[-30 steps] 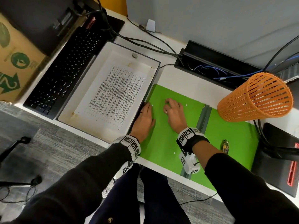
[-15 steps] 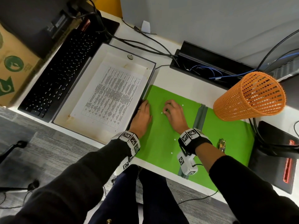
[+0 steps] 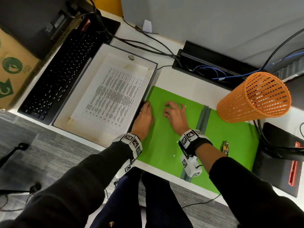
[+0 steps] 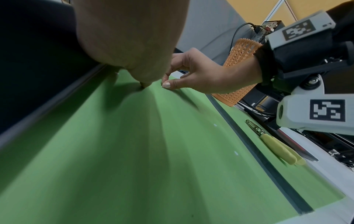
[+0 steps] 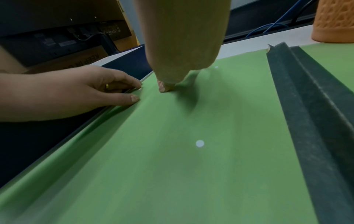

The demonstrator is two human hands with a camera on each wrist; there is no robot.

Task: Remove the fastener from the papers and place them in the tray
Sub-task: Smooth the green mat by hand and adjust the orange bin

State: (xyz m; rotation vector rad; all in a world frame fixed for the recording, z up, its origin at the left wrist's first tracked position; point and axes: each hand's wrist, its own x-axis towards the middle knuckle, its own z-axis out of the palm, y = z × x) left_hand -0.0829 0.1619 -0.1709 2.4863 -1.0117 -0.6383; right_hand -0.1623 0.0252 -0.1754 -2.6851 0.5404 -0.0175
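Printed papers [image 3: 111, 97] lie flat in the white tray [image 3: 92, 63], left of an open green folder [image 3: 164, 145]. The fastener [image 3: 225, 146], a metal clip with yellow handles [image 4: 275, 145], lies loose on the folder's right flap, apart from both hands. My left hand [image 3: 145, 112] rests at the folder's left edge against the tray wall, fingers fairly straight [image 5: 134, 98]. My right hand [image 3: 174, 111] sits on the left flap with curled fingers, thumb and forefinger tips [image 4: 165, 84] close together on the green surface. Nothing shows between them.
A tall orange mesh basket [image 3: 256, 97] stands at the folder's far right corner. A black keyboard [image 3: 60, 76] lies left of the tray, a cable box [image 3: 213, 68] behind, and a black device [image 3: 283, 157] at the right. The folder's grey spine [image 3: 204, 117] runs beside my right wrist.
Both hands stay on the folder's left flap. The head view has shifted a little; papers and fastener have not moved.
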